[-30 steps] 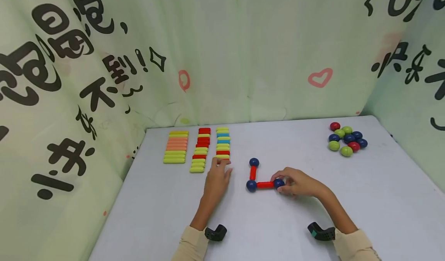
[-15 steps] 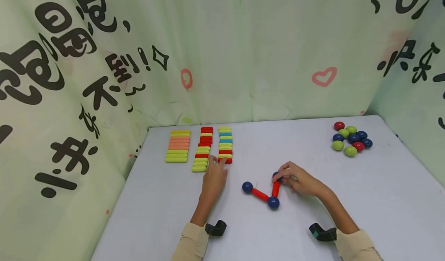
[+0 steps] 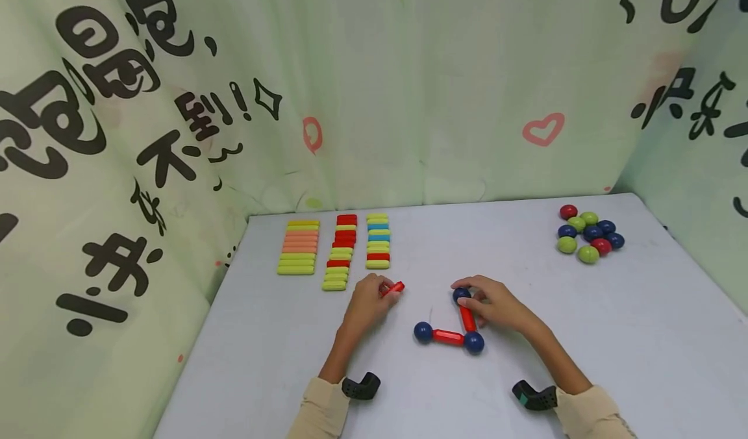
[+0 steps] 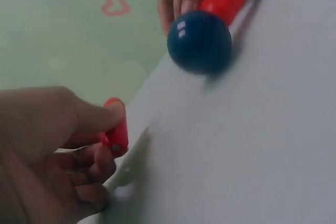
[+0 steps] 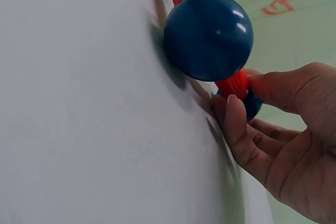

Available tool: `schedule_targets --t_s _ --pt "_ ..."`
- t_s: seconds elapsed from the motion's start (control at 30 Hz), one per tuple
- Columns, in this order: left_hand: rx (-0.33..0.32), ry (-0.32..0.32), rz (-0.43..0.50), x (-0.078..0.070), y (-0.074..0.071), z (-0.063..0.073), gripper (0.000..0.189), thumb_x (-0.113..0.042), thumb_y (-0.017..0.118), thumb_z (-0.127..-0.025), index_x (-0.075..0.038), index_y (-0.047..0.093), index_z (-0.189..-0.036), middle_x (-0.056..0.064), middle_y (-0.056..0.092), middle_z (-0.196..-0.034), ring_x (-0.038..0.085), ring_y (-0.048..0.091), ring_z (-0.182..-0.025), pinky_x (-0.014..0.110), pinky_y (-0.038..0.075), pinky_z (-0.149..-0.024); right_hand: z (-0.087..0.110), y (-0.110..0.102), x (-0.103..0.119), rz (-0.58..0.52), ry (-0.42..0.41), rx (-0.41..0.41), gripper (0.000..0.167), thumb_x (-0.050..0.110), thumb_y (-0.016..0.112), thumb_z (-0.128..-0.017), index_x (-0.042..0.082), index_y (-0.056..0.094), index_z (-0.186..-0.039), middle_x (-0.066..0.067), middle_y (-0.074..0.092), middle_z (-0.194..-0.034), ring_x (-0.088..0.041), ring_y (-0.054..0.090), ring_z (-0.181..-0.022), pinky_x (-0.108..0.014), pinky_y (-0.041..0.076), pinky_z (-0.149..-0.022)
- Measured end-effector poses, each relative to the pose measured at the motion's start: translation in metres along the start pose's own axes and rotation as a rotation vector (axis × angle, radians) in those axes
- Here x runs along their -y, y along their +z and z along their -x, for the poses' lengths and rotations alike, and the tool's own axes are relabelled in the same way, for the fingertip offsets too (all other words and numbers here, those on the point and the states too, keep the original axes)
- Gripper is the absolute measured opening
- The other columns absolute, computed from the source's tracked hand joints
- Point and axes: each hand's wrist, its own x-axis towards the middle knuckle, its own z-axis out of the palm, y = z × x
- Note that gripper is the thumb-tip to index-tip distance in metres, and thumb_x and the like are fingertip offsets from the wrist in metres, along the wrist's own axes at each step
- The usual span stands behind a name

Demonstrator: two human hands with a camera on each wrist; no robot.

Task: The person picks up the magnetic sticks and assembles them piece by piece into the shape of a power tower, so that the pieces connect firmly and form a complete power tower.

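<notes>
My left hand [image 3: 369, 301] pinches a short red rod [image 3: 396, 288] between thumb and fingers, just off the near end of the third column of rods. In the left wrist view that red rod [image 4: 119, 129] points up, held near its ends. An L-shaped piece lies right of it: two red rods [image 3: 448, 338] joined by a blue corner ball [image 3: 474, 343], with a blue ball [image 3: 423, 332] at the left end. With my right hand [image 3: 493, 304] I grip the far blue ball [image 3: 461, 295]; in the right wrist view, fingertips also touch the adjoining red rod [image 5: 233, 83].
Three columns of rods lie at the back left: yellow and orange rods [image 3: 300, 247], red and yellow rods [image 3: 339, 254], and yellow, blue and red rods [image 3: 378, 241]. At the back right sits a cluster of red, green and blue balls [image 3: 593, 232]. A curtain [image 3: 456, 101] hangs behind the table.
My left hand has taken the nearest red rod from the third column and drawn it right. The L-shaped piece has turned, its corner ball now at the near right.
</notes>
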Motion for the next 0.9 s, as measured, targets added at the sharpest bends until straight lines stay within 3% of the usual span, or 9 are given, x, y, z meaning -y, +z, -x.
schedule_targets --t_s 0.1,0.17,0.23,0.43,0.77,0.9 --pt "0.151 -0.031 0.289 -0.006 0.005 0.001 0.025 -0.026 0.071 -0.089 -0.005 0.068 -0.103 0.002 0.063 -0.080 0.013 0.055 -0.071 0.021 0.046 -0.061 -0.002 0.003 0.002 -0.017 0.043 -0.012 0.037 0.013 0.064 -0.094 0.002 0.056 -0.128 -0.016 0.059 -0.106 -0.012 0.058 -0.054 -0.025 0.053 -0.055" --pt "0.230 -0.078 0.392 -0.011 0.009 0.002 0.027 -0.029 0.071 -0.089 -0.006 0.067 -0.103 0.001 0.063 -0.076 0.012 0.055 -0.067 0.020 0.045 -0.060 -0.003 0.004 0.004 -0.026 0.059 -0.016 0.037 0.014 0.065 -0.094 0.002 0.056 -0.128 -0.016 0.059 -0.107 -0.013 0.059 -0.054 -0.025 0.054 -0.055" --pt "0.279 -0.096 0.430 -0.015 0.013 0.003 0.027 -0.031 0.072 -0.089 -0.007 0.067 -0.102 -0.001 0.063 -0.073 0.011 0.055 -0.065 0.020 0.045 -0.059 -0.003 0.004 0.004 -0.033 0.066 -0.022 0.037 0.014 0.065 -0.094 0.002 0.056 -0.127 -0.017 0.060 -0.107 -0.013 0.060 -0.055 -0.025 0.054 -0.056" --pt "0.297 -0.070 0.405 -0.019 0.021 0.007 0.028 -0.031 0.072 -0.088 -0.007 0.069 -0.102 -0.002 0.061 -0.069 0.011 0.053 -0.060 0.021 0.044 -0.057 -0.003 0.007 0.004 -0.053 0.088 -0.063 0.036 0.012 0.066 -0.092 -0.001 0.056 -0.125 -0.020 0.060 -0.107 -0.013 0.062 -0.060 -0.024 0.056 -0.055" --pt "0.224 0.038 0.207 -0.032 0.033 0.009 0.035 -0.036 0.070 -0.090 -0.008 0.073 -0.111 -0.001 0.070 -0.082 0.005 0.055 -0.071 0.017 0.047 -0.060 -0.004 0.011 0.008 -0.074 0.152 -0.145 0.035 0.015 0.070 -0.090 -0.003 0.060 -0.117 -0.015 0.059 -0.094 -0.015 0.062 -0.063 -0.026 0.056 -0.056" --pt "0.185 0.026 0.140 -0.040 0.035 0.014 0.034 -0.037 0.070 -0.089 -0.010 0.074 -0.110 -0.001 0.070 -0.083 0.005 0.055 -0.070 0.017 0.046 -0.057 -0.006 0.014 0.009 -0.089 0.137 -0.141 0.036 0.017 0.071 -0.090 -0.001 0.060 -0.119 -0.016 0.060 -0.096 -0.014 0.060 -0.060 -0.024 0.054 -0.055"
